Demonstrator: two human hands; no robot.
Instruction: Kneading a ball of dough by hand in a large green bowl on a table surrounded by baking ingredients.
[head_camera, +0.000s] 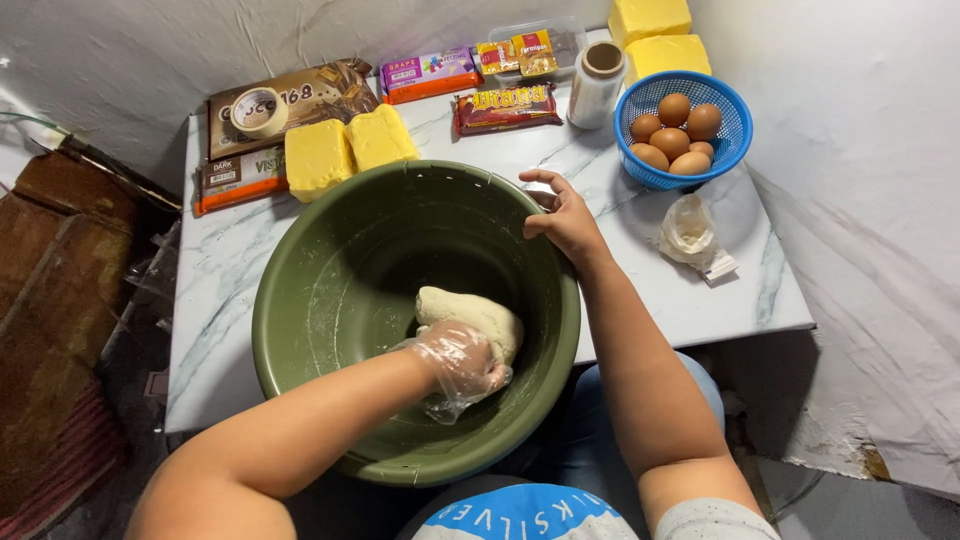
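A large olive-green plastic basin (330, 300) sits on a white marble-look table (700, 290). Inside it lies a pale lump of dough (475, 312). My left hand (462, 362), in a thin clear plastic glove, presses on the near side of the dough with its fingers curled over it. My right hand (565, 218) is bare and rests on the basin's far right rim, fingers bent over the edge.
A blue basket of brown eggs (683, 130) stands at the back right, a crumpled small plastic bag (690, 235) in front of it. Yellow butter blocks (345, 150), chocolate packs (505, 108), a cling-film roll (597, 82) and a tape roll (258, 112) line the back.
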